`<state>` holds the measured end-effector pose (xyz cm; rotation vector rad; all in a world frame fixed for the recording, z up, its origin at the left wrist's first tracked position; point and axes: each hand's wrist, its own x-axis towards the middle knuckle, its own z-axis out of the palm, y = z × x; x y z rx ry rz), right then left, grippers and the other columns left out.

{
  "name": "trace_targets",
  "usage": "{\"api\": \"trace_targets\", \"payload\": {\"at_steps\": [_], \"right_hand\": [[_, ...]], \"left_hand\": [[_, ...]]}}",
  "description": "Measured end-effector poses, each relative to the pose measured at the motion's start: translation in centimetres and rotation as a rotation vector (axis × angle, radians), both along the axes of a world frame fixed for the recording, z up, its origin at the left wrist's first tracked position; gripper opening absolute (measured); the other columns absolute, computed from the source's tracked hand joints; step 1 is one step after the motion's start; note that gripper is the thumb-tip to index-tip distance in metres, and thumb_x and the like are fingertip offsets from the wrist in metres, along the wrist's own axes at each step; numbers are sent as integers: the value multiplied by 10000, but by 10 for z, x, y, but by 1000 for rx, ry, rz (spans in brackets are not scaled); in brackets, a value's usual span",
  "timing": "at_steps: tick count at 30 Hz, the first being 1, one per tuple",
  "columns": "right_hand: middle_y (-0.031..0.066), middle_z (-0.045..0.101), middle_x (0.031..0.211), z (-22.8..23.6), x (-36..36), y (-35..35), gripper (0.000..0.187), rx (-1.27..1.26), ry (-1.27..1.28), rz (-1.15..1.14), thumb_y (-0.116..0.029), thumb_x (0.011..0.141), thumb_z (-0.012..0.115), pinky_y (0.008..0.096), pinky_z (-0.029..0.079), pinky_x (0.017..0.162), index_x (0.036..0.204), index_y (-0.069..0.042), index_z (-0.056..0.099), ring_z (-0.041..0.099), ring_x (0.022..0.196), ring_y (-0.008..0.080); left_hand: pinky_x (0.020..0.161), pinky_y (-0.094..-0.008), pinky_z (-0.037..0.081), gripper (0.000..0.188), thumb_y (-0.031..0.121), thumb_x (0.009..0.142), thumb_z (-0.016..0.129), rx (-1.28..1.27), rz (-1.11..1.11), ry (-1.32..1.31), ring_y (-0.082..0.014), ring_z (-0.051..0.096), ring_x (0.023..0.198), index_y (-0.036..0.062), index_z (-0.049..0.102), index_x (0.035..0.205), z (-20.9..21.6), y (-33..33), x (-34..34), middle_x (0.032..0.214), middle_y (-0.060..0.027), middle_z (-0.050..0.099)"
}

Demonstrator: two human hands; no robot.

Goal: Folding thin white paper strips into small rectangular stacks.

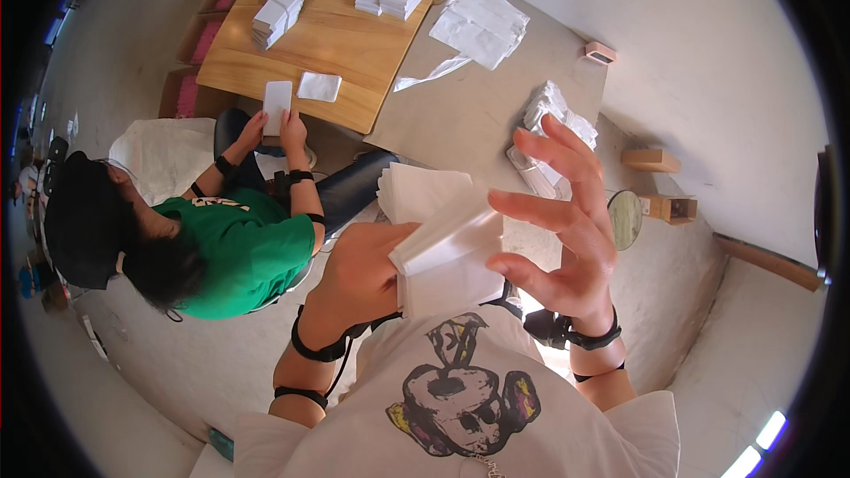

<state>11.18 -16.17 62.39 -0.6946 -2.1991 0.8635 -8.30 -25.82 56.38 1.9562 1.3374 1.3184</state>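
My left hand (361,267) is closed around a bundle of thin white sheets (459,279), held in front of my chest. The bundle is bent, with some sheets folded over and the upper ones fanned out at the far side. Whether they are plain paper or flat bags cannot be made out. Just right of the bundle, my right hand (577,252) is raised with its fingers spread. Its thumb and forefinger come close to the bundle's right edge, and nothing shows between them. My left fingertips are hidden behind the sheets.
On my left a seated person in a green shirt (239,252) holds a white card-like stack (277,106) by a wooden table (345,49). White stacks (279,13) lie on it. A grey board (425,115) bears white bundles (482,22). Boxes with pink contents (186,93) stand far left.
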Motion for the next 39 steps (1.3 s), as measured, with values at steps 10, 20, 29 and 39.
{"api": "trace_targets", "payload": {"at_steps": [10,20,29,39], "right_hand": [[102,601,1180,-9,2,-3,281,-11,48,61,-7,534,784,461,384,951,778,-120,704,452,1224,375],[91,635,1081,-3,12,-2,239,-73,86,230,-189,571,842,455,400,906,649,-103,633,500,1122,362],[139,544,1265,0,-1,0,404,-17,-56,135,-189,596,821,473,363,980,976,-97,719,418,1253,383],[158,559,1249,-10,1,-2,336,23,-8,101,-169,588,803,500,344,1000,914,-119,737,410,1262,397]], "left_hand": [[507,-314,477,342,63,656,727,-3,-56,-4,-272,631,615,-29,648,976,1,-4,1,892,-147,677],[510,-314,472,362,66,652,732,-16,-6,-61,-276,632,619,-24,654,994,0,-4,0,890,-142,679],[508,-293,476,366,108,670,753,-7,-68,-28,-248,644,627,-22,655,998,5,-2,7,889,-133,684],[538,-305,491,387,85,650,770,-66,-102,-171,-264,656,678,-21,651,1002,-3,-5,7,883,-132,681]]}}
